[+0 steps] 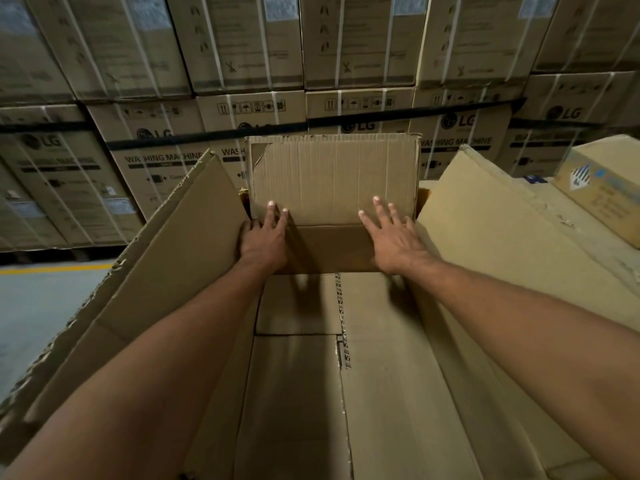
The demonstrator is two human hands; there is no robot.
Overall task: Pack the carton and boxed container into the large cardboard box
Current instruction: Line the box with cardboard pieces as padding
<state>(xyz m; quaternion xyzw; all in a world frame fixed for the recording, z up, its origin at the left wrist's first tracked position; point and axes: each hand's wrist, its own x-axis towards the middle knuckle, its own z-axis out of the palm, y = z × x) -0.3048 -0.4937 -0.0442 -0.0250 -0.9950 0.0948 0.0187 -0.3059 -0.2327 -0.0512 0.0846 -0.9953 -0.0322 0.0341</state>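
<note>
- Room: warehouse setting. A wall of stacked washing-machine boxes (460,140) fills the background. They are bound with pale straps, and a dark band runs across the lower row.
- Floor (38,306): grey and smooth, seen at the left, with a yellow line (55,268) along the foot of the stack.
- Large cardboard box (398,393): directly below the camera, top open. Its base shows inner flaps meeting at a strip of printed tape (341,323). What it stands on cannot be seen.
- Left flap (180,244) and right flap (485,230): both lean outward, and the left one has a ragged edge.
- Far flap (334,178): stands upright, with torn facing at its upper left corner.
- Carton (602,192): outside the large box, at the far right beyond the right flap. It is pale with a blue-and-white printed label, and its support is unclear.
- Left hand (265,237): fingers straight and close together, laid flat on the lower left corner of the far flap. It grips nothing.
- Right hand (394,237): fingers straight and spread, with the palm against the lower right part of the same flap. It grips nothing.
- Both forearms reach over the box interior.
</note>
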